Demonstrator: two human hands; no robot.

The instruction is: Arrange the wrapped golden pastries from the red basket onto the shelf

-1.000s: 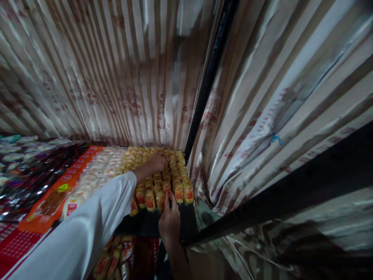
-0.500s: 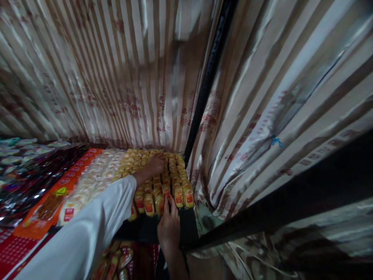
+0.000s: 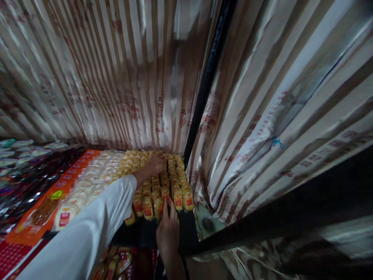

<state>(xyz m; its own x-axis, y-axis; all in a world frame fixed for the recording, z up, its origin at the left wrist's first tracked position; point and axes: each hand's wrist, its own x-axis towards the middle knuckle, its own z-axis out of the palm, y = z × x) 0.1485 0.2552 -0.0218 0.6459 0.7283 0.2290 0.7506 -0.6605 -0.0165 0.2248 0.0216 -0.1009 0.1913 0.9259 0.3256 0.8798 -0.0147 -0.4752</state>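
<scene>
Yellow wrapped bread rolls (image 3: 178,199) with red labels stand in tight rows on a dark shelf (image 3: 142,231). My left hand (image 3: 156,164), in a white sleeve, reaches over the rows toward their back. Its fingers curl down among the rolls, and the fingertips are hidden. At the front, my right hand (image 3: 169,230) is raised with its fingertips pinched against a wrapped bread roll (image 3: 165,192) at the end of one row. A narrow dark gap runs between that row and the rows to its right.
Left of the rolls lie white wrapped packs (image 3: 94,177), an orange sheet of packs (image 3: 43,210) and shiny dark packs (image 3: 32,182). More packs (image 3: 112,264) sit on a lower level. Striped sheeting (image 3: 131,77) and a dark post (image 3: 208,74) stand behind; a dark beam (image 3: 276,206) crosses at right.
The view has shifted slightly, and the goods at left appear a little lower. Both hands keep nearly the same places at the back and front of the rows.
</scene>
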